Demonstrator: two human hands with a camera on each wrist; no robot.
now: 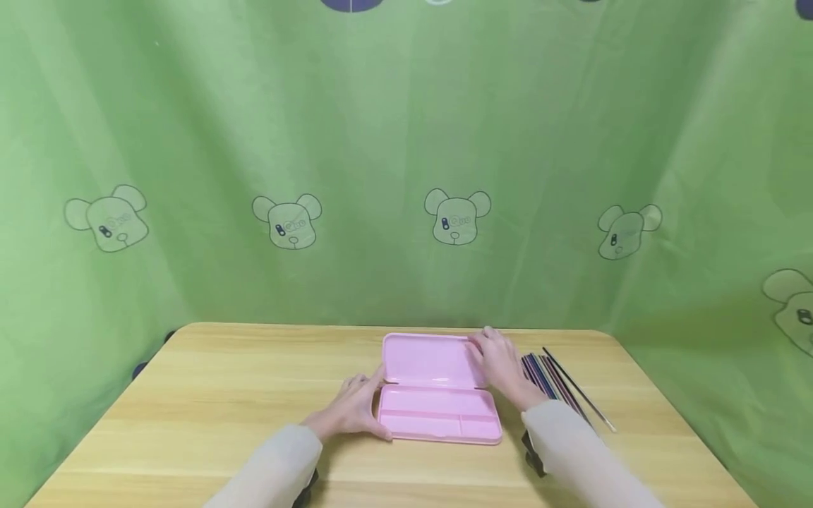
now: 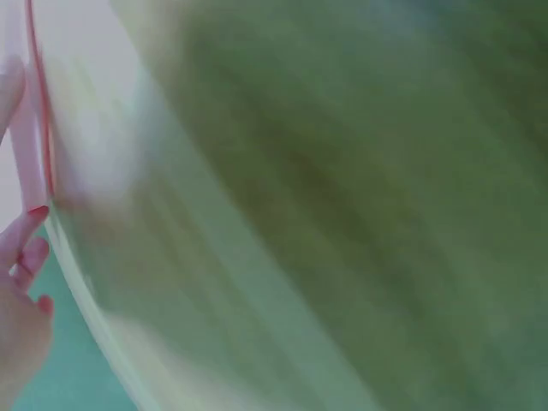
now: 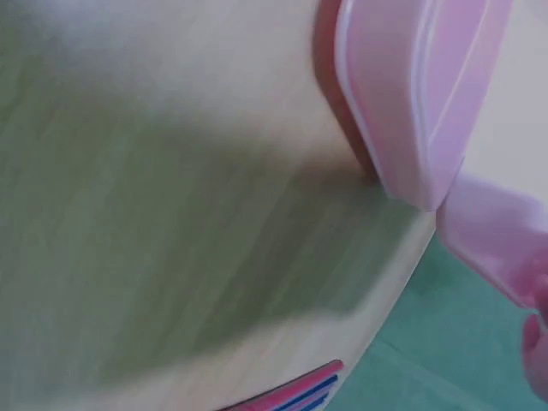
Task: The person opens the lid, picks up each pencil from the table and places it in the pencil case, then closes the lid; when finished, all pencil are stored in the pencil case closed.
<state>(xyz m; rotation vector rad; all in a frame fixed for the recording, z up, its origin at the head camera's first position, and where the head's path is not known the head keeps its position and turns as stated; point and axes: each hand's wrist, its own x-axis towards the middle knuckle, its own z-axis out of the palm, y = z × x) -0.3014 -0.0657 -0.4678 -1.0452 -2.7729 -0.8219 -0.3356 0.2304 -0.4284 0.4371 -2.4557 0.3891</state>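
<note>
A pink pencil case [image 1: 438,402] stands open on the table, its lid [image 1: 425,360] swung up at the back. Shallow compartments divide its base. My left hand [image 1: 356,406] spans the case's left side, thumb at the front corner and fingertips by the hinge end. In the left wrist view, the fingers [image 2: 21,244] reach the case's edge. With my right hand [image 1: 502,360] I grip the lid's right edge, thumb on its inner face. At the border of the right wrist view, fingertips [image 3: 535,342] show at the lid [image 3: 492,227].
Several dark, slender pencils [image 1: 552,381] lie side by side to the right of the case, partly behind my right forearm. A longer thin stick with a pale end [image 1: 587,395] lies beside them. The wooden table [image 1: 254,381] meets a green curtain [image 1: 375,282] at the back.
</note>
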